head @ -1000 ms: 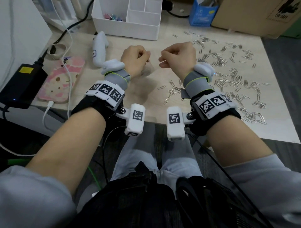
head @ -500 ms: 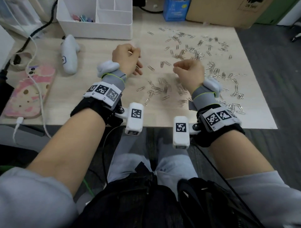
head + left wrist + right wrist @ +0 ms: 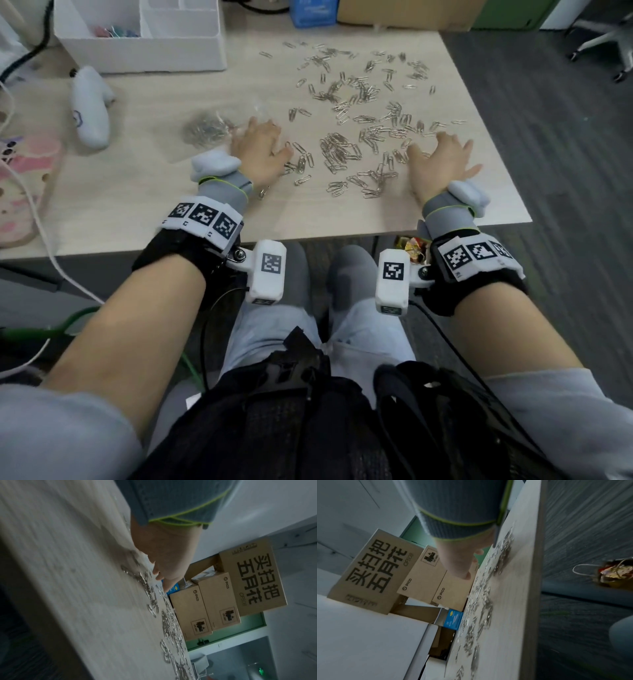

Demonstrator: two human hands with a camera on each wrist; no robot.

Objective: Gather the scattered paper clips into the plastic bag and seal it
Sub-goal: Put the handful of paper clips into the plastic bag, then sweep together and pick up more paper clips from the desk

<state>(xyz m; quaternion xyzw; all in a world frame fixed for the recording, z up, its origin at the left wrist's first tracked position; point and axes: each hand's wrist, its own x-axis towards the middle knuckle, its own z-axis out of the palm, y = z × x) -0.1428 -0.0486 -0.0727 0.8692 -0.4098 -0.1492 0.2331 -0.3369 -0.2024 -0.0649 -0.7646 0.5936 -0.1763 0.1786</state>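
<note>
Many silver paper clips (image 3: pixel 342 150) lie scattered over the right half of the wooden table (image 3: pixel 137 192). A clear plastic bag (image 3: pixel 209 128) with a heap of clips inside lies flat just left of my left hand (image 3: pixel 260 145). That hand rests palm down, fingers spread, at the left edge of the scatter, holding nothing. My right hand (image 3: pixel 442 156) lies flat with spread fingers at the scatter's right edge, near the table's right side. Both wrist views show straight fingers (image 3: pixel 164 577) (image 3: pixel 465 573) low over the clips (image 3: pixel 150 601) (image 3: pixel 481 604).
A white organizer box (image 3: pixel 144 44) stands at the back left, a white controller (image 3: pixel 90 109) in front of it. A pink phone (image 3: pixel 20 185) with white cable lies far left. Cardboard boxes (image 3: pixel 404 13) and a blue box (image 3: pixel 313 13) line the back. The table's right edge is close to my right hand.
Both hands, curled at the bag a second ago, have opened and dropped flat onto the table on either side of the clips. The bag now lies on the table, let go.
</note>
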